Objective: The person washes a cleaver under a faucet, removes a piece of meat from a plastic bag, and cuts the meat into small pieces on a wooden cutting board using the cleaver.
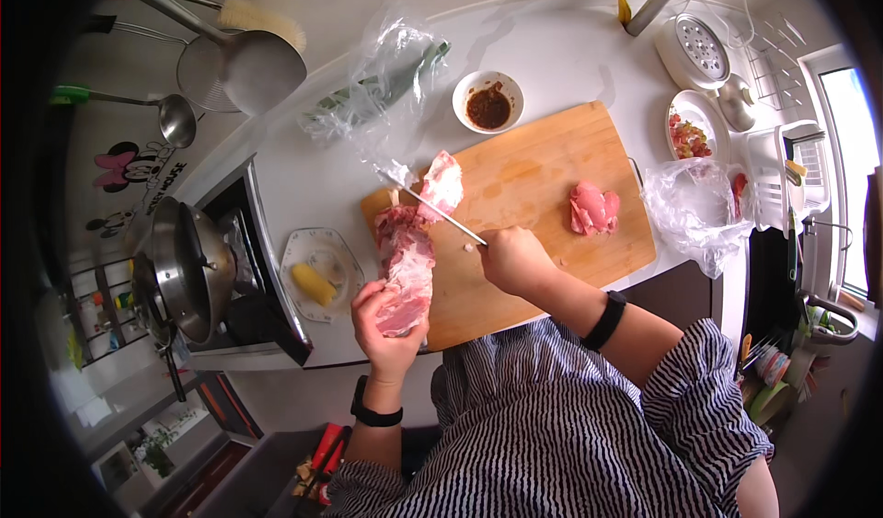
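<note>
My left hand [390, 325] grips the near end of a long piece of raw meat [408, 263], which lies along the left side of the wooden cutting board [510, 297]. In my right hand [517, 263] is a knife [448, 220], seen nearly edge-on, its blade reaching left and away across the meat's far end. A paler, fatty flap of meat [441, 183] lies beside the blade; whether it is still attached cannot be told. A small pile of pink meat pieces [593, 209] rests on the board's right part.
A bowl of dark sauce [488, 102] stands beyond the board, near a plastic bag with green vegetables [386, 83]. Left are a plate [352, 269] with a yellow piece of food and a pan [190, 269]. A crumpled plastic bag [697, 207] and a plate of chopped food [717, 128] lie right.
</note>
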A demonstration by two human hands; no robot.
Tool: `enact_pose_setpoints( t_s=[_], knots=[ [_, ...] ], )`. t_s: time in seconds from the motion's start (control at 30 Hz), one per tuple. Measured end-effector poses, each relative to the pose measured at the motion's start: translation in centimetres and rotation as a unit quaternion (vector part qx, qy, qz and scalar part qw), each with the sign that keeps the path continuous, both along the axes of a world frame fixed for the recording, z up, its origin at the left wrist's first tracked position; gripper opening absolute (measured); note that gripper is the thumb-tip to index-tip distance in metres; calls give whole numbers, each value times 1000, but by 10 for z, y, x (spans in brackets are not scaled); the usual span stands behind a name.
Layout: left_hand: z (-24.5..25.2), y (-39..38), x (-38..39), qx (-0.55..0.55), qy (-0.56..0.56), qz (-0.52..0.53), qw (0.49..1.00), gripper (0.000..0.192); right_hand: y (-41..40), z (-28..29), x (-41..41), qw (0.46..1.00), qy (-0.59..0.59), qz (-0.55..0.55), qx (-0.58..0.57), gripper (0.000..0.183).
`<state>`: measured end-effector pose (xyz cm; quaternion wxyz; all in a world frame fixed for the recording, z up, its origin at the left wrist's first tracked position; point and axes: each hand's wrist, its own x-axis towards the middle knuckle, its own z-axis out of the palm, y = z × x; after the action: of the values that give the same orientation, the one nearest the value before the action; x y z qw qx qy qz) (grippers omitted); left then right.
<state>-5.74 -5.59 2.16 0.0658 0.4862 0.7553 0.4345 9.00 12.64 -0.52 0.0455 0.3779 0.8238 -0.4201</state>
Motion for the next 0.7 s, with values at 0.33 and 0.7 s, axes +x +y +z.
enact_pose_setpoints(
  t_s=[0.33, 0.7],
  knots=[
    [-23, -7, 31, 3, 131, -34, 991, 59, -7, -9, 31, 995, -94, 11, 10, 19],
    [-76, -27, 60, -41, 212, -46, 975, 45, -18, -17, 49, 991, -120, -15, 54, 17]
  ],
)
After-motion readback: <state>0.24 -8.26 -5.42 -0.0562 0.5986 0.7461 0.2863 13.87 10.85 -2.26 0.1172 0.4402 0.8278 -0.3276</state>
